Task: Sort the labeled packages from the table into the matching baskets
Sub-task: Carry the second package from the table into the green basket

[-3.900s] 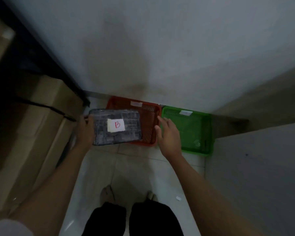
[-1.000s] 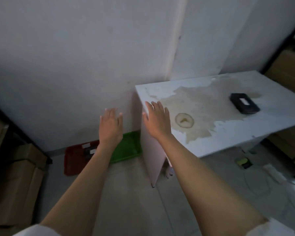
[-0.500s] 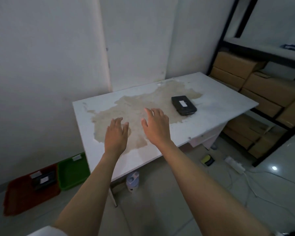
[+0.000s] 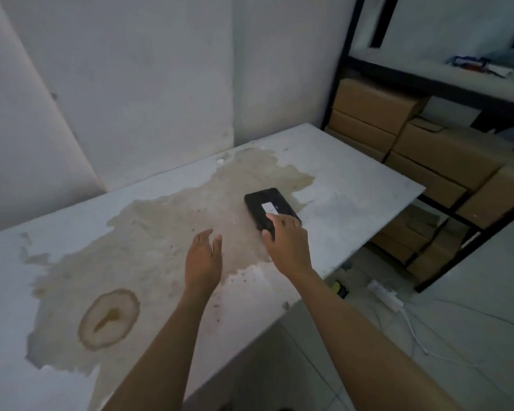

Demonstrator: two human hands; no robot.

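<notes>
Lying flat on a stained white table (image 4: pixel 353 185), a black package (image 4: pixel 264 204) shows a small white label (image 4: pixel 269 208) on its top face, its lettering too blurred to read. The right hand (image 4: pixel 288 243), fingers spread and gripping nothing, touches the package's near end from six o'clock. The left hand (image 4: pixel 203 262) hovers open at the package's eight o'clock, apart from it.

Both my forearms are bare from elbow to wrist, no sleeve showing on either. My left hand (image 4: pixel 204 262) and right hand (image 4: pixel 288 243) wear no gloves, rings, watch or bands; my fingers (image 4: pixel 272 217) are uncovered.
</notes>
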